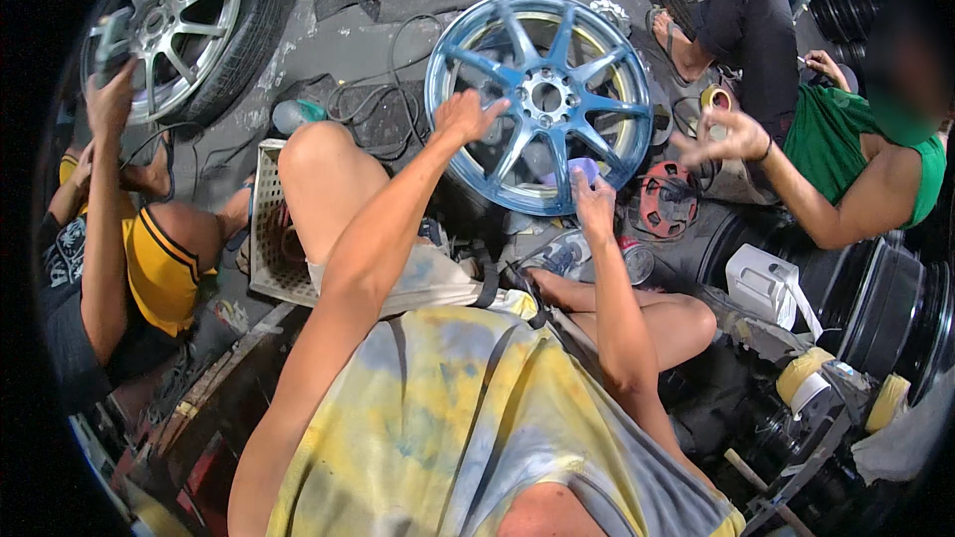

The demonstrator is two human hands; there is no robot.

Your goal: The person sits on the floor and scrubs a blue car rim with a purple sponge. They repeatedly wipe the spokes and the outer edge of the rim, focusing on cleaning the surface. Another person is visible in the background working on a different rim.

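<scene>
Blue-painted wheel (546,119) lies under my unclenched left hand (468,117); my right hand (595,201) grasps something purple (587,169) near its lower edge.

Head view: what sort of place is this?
It looks like a wheel repair or refinishing workshop: a blue spoked wheel in the middle, a silver wheel with a tire at left, and dark rims at right.

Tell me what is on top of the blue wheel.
On the blue wheel, at lower right, a lavender piece of unclear kind shows by the right hand; the left hand is over the left spokes. Whatever they cover cannot be seen.
</scene>
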